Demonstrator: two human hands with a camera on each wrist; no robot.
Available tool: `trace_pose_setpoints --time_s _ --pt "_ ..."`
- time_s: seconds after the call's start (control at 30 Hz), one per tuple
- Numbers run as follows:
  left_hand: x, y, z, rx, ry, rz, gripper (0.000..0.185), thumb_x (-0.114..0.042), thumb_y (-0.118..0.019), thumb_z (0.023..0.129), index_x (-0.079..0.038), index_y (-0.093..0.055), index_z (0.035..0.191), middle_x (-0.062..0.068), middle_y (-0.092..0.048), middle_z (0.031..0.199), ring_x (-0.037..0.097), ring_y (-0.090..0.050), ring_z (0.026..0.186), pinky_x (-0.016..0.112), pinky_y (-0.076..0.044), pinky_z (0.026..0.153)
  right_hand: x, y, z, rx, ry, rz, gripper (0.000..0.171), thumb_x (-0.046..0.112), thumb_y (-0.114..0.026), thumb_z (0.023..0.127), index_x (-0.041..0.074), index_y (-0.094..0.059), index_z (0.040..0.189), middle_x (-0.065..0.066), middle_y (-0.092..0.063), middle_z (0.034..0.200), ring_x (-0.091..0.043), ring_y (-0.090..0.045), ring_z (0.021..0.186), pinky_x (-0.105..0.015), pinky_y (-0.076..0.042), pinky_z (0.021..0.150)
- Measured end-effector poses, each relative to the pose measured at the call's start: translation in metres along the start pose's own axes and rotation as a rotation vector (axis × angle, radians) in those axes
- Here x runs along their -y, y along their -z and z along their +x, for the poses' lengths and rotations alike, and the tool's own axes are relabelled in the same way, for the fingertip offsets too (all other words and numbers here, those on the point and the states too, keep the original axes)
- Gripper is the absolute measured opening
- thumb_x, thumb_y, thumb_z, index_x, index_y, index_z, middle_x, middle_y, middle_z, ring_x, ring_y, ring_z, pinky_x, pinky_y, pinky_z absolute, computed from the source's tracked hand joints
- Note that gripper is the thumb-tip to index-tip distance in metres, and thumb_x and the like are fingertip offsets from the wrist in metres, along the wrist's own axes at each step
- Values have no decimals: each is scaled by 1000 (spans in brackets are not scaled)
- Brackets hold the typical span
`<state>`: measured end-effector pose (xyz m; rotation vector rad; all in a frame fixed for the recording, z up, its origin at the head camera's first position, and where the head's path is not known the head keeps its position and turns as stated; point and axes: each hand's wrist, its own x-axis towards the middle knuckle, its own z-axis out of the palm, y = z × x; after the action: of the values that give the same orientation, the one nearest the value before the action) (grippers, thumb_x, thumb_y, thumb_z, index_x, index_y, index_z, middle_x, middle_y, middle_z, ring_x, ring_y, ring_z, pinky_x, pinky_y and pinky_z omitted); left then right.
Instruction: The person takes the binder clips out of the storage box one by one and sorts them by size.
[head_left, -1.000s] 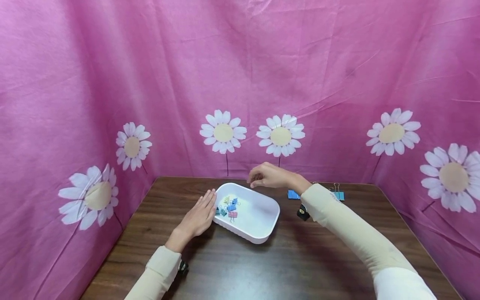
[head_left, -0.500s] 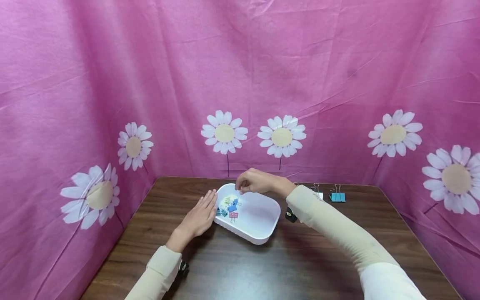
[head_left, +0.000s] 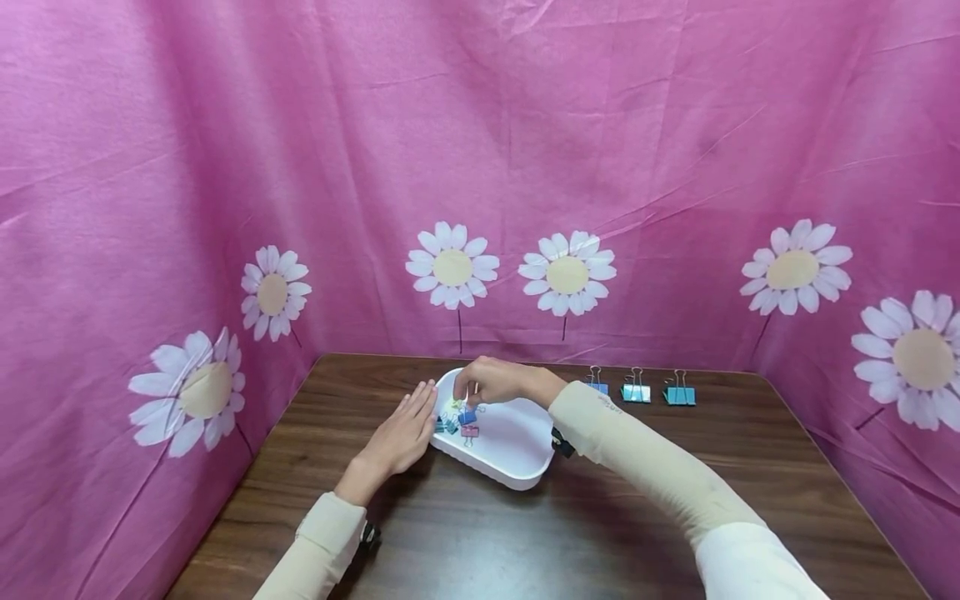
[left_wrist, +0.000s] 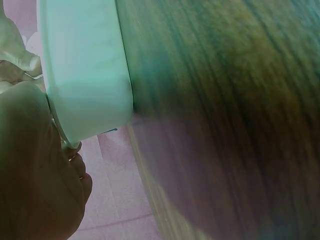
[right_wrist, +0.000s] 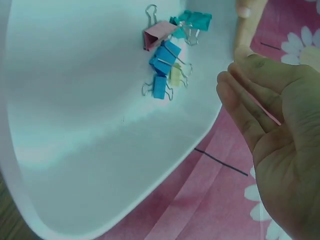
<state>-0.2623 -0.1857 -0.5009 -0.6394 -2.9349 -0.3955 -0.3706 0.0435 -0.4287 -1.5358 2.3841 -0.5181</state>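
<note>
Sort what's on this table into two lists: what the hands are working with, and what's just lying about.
In hand:
- white tray, steadied by the left hand
- pile of binder clips in the tray
- right hand, reaching over that pile

Lying about:
- three blue binder clips in a row at the back of the table
- pink daisy-print cloth

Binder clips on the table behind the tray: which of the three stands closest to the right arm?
The leftmost clip, blue, right beside the sleeve; the other two stand farther right.
</note>
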Motion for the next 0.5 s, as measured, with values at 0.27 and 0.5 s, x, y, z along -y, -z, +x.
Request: trace_pose_setpoints --time_s 0.27,0.5 --pt "0 0 1 -11 -4 7 55 -18 -37 115 7 -31 164 21 -27 175 38 -26 163 55 -27 134 6 -13 8 79 -4 -1 32 -17 -67 89 0 -79 113 -11 -81 110 -14 -74 99 -21 -61 91" --pt "1 -2 0 -31 -19 -15 55 -17 -38 114 9 -34 162 24 -30 173 42 -29 162 58 -29 132 4 -28 10 122 36 -88 37 -19 -65 85 4 -82 108 -7 -82 105 -13 -74 94 -17 -59 90"
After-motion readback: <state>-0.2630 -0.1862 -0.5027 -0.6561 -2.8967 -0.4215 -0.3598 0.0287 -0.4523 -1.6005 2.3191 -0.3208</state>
